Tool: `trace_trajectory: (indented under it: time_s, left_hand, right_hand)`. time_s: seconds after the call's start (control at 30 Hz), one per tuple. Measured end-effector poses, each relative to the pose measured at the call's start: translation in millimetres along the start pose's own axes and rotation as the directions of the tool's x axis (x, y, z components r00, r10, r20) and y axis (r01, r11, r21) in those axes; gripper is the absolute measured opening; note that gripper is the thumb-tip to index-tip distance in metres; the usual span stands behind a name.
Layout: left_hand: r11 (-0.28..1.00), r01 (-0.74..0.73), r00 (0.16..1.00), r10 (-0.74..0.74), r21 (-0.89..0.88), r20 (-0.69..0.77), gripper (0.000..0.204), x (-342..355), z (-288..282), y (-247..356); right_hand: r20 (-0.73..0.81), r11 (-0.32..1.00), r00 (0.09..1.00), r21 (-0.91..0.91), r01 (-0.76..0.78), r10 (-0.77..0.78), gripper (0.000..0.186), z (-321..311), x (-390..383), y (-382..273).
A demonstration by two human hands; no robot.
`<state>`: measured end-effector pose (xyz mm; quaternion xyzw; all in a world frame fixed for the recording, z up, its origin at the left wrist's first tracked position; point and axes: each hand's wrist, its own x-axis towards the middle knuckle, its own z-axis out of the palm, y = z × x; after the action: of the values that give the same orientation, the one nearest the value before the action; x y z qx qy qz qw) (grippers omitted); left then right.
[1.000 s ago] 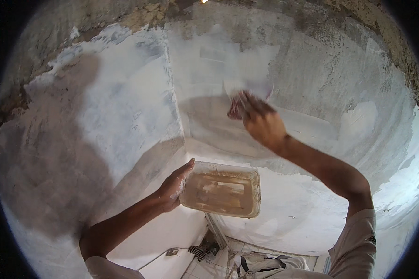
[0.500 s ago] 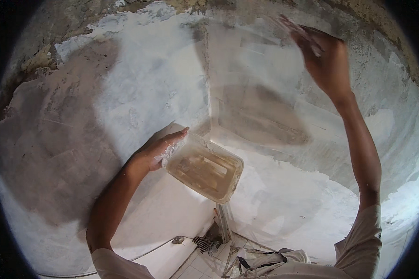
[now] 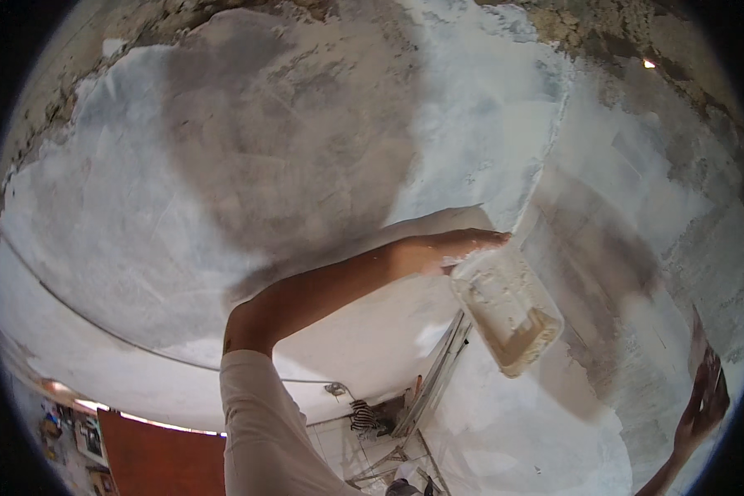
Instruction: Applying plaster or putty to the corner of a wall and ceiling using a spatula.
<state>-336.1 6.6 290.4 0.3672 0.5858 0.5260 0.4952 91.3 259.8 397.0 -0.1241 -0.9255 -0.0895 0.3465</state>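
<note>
Tub [image 3: 504,310] in L hand [image 3: 473,245], before wall corner [image 3: 544,157]; R hand [image 3: 704,397] well to R; cable [image 3: 124,337] along L wall [image 3: 124,231].

Head-worn fisheye, aimed forward and down at close walls [image 3: 116,182]; their corner [image 3: 544,157] upper right, tiled floor [image 3: 332,446] lower centre.

Below you, the pale tiled floor [image 3: 334,441] is carrying a black-and-white striped bundle [image 3: 362,416], and long narrow strips [image 3: 432,379] are standing beside it.

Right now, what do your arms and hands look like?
A pale short sleeve covers the left upper arm; the forearm is bare. The left hand is ungloved, with whitish smears. The right hand is ungloved; its sleeve is out of view.
</note>
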Motion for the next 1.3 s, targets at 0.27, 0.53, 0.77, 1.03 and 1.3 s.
trace_trajectory:
  time_s: [0.27, 0.53, 0.77, 1.03, 1.3]
  left_hand:
    - [0.997, -0.017, 1.000, 0.016, 0.080, 0.008, 0.082, 5, 60, -17]
    - [0.982, -0.155, 0.987, 0.149, 0.110, 0.055, 0.067, -40, 102, -46]
    - [0.945, -0.209, 0.976, 0.219, 0.250, -0.014, 0.058, -100, 176, -30]
    - [0.866, -0.495, 0.660, 0.429, 0.073, -0.617, 0.055, -128, 187, -9]
    - [0.650, -0.702, 0.039, 0.444, 0.292, -0.895, 0.048, -160, 214, -74]
  right_hand:
    - [0.014, 0.933, 0.979, 0.298, -0.200, 0.205, 0.033, 17, -26, 56]
    - [-0.014, 0.881, 0.996, 0.468, -0.069, 0.085, 0.036, 72, -17, 50]
    - [0.103, 0.403, 0.992, 0.906, -0.125, 0.077, 0.031, 179, 6, -27]
    - [0.516, 0.047, 0.856, 0.857, -0.514, -0.034, 0.016, 285, -62, -131]
    - [0.732, -0.244, 0.631, 0.583, -0.775, -0.258, 0.014, 303, -154, -212]
